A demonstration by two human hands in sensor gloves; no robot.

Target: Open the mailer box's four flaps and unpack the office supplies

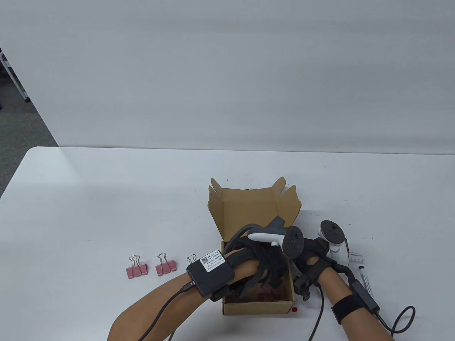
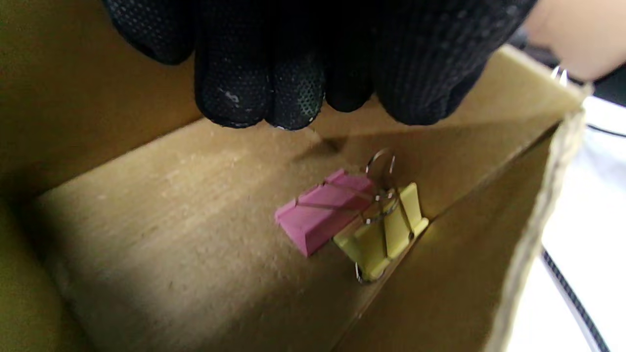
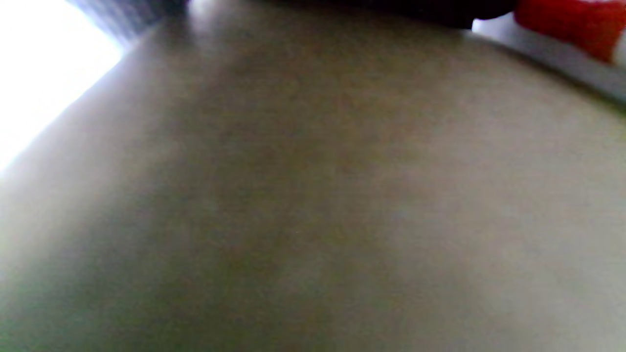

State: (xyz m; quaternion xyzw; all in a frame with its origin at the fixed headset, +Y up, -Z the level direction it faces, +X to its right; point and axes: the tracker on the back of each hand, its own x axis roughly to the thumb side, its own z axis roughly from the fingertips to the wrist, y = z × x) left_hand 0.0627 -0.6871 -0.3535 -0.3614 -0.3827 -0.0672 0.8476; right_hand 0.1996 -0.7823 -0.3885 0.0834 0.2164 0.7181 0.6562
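Note:
The brown mailer box (image 1: pixel 256 307) stands open near the table's front edge, its lid (image 1: pixel 249 206) upright at the back. My left hand (image 1: pixel 265 279) reaches down inside it. In the left wrist view its gloved fingertips (image 2: pixel 259 98) hover bunched above the box floor (image 2: pixel 171 234) and hold nothing. Below them lie a pink binder clip (image 2: pixel 325 215) and a yellow binder clip (image 2: pixel 386 234), touching in the corner. My right hand (image 1: pixel 309 255) sits against the box's right wall, with its fingers hidden. The right wrist view shows only blurred cardboard (image 3: pixel 313 195).
Two pink binder clips (image 1: pixel 136 270) (image 1: pixel 165 267) lie on the table left of the box, and a third clip (image 1: pixel 192 258) peeks from behind my left wrist unit. A marker (image 1: pixel 366 280) and a small white item (image 1: pixel 356 257) lie right of my right hand. A small red piece (image 1: pixel 294 309) sits at the box's front right corner.

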